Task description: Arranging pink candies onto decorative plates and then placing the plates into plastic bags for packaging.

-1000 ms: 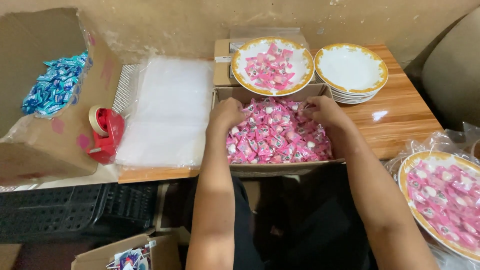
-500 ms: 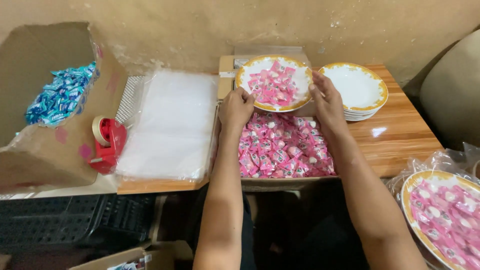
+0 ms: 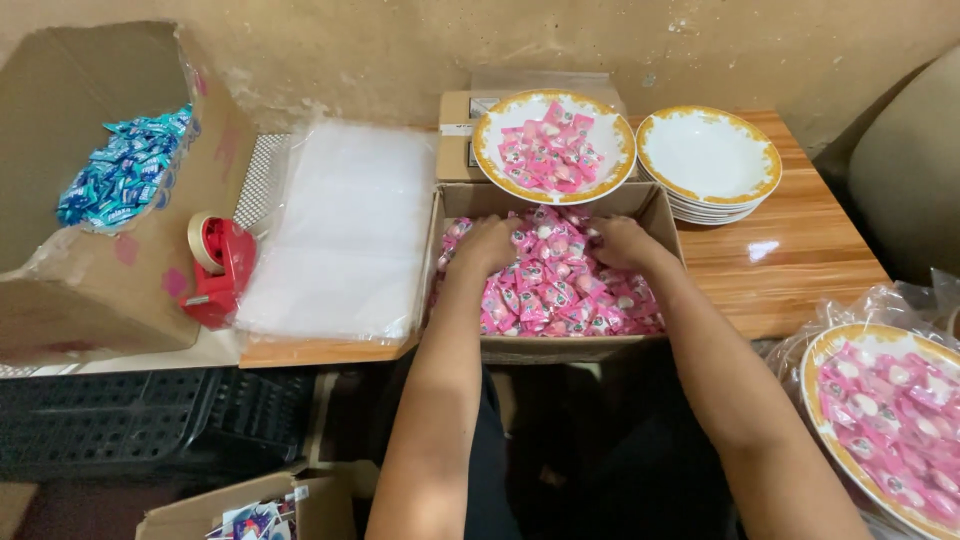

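Both hands, left hand point(image 3: 487, 246) and right hand point(image 3: 620, 243), are sunk in the pink sweets point(image 3: 555, 290) filling the cardboard box point(image 3: 655, 215) on the worktop point(image 3: 800, 260); fingers curled into the heap, their grip hidden; gathering seems underway; the part-filled plate point(image 3: 553, 146) sits just behind.

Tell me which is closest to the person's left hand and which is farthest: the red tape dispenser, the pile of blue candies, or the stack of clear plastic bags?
Measured from the left hand, in the head view:
1. Stack of clear plastic bags, just left of the hand.
2. Red tape dispenser, farther left, beyond the bags.
3. Pile of blue candies, far left, inside the big cardboard box.
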